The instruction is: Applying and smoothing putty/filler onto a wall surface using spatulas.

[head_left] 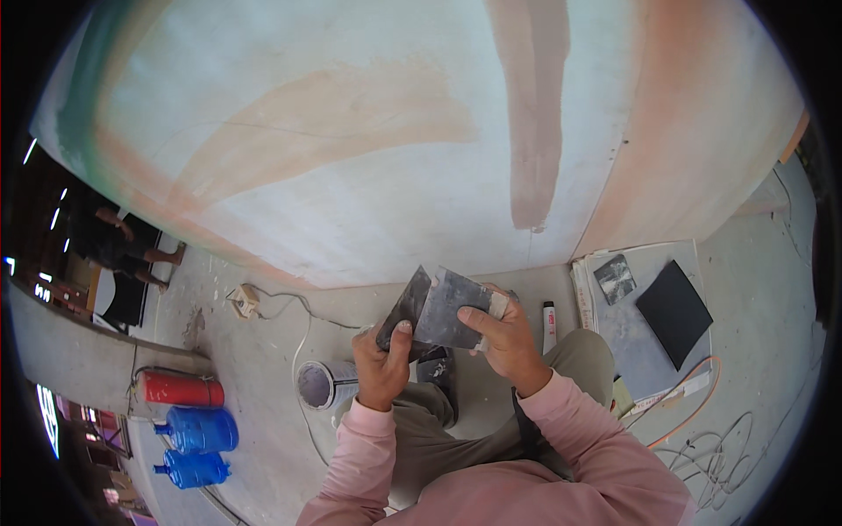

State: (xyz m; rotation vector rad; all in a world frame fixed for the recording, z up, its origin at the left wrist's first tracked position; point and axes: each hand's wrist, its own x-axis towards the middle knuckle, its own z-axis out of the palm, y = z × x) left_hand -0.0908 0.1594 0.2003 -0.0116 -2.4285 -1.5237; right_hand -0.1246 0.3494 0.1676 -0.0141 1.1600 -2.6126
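Observation:
My left hand (382,368) is closed on a dark flat putty spreader (406,304), thumb on its face. In my right hand (510,342) is a wider grey putty spreader (447,302), pinched between thumb and fingers, with pale smears near its right edge. The two blades meet and overlap in front of me, the grey one covering part of the dark one. Behind them rises a large pale curved panel (351,202) with tan and brownish patches. An open bucket (317,386) with a grey-coated inside stands left of my left hand.
A board (605,342) on the right bears a black sheet (674,314) and a smeared plate (615,279). A marker-like tube (549,326) lies nearby. Cables (715,460) coil at right. Left are a power socket (244,302), blue water jugs (202,430), a red cylinder (181,389) and a distant person (114,237).

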